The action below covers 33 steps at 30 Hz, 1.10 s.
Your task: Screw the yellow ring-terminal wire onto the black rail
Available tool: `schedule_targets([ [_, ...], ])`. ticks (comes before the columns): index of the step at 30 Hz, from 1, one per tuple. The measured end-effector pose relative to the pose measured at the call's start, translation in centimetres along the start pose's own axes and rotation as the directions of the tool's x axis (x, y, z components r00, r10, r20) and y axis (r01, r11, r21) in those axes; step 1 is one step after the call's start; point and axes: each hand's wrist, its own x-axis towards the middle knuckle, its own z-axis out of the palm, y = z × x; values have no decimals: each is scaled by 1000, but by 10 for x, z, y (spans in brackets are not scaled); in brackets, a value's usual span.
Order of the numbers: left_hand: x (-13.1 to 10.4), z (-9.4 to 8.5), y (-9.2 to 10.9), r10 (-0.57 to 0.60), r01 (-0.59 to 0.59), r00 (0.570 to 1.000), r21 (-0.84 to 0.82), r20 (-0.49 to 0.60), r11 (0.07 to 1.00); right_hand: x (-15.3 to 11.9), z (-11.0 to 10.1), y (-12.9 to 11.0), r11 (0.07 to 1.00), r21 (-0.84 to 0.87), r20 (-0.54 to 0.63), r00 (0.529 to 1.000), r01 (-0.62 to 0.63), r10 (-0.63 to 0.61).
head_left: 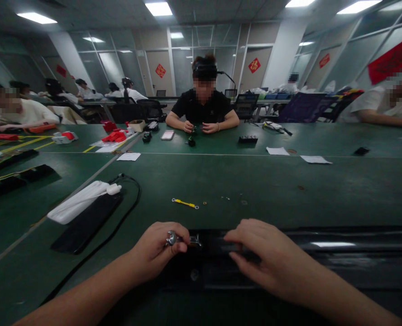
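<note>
My left hand (163, 249) is closed around a small silver wrench (194, 241), pinched between thumb and fingers. One jaw sticks out on each side of the grip. The right-hand jaw is at the left part of a long glossy black housing (333, 260), which lies along the near edge of the table. Over that same housing is my right hand (258, 253), thumb and forefinger apart, with nothing visible between them. Beyond my hands lie a yellow strap with ring ends (185, 203) and a small brass-coloured nut (204, 203).
To the left lie a white packet (78, 201), a black slab (87, 222) and a black cable (138, 194). Across the green table (269, 181) a person in black (203, 106) handles small parts. Red pieces (114, 136) and paper slips (277, 151) are farther off.
</note>
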Motion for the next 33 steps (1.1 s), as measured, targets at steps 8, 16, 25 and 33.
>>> schedule_targets([
  [8,0,12,7,104,-102,994,-73,20,992,35,39,-41,1000,12,50,999,-9,8],
  [16,-3,13,5,85,-89,993,-45,-79,995,46,49,-25,989,-138,17,998,57,-55],
  [25,6,3,-1,10,-7,1000,144,-17,990,49,33,-11,985,170,-155,986,-33,60],
  [33,11,-8,-8,-83,37,966,184,245,982,48,31,-7,907,357,-64,963,-224,263],
])
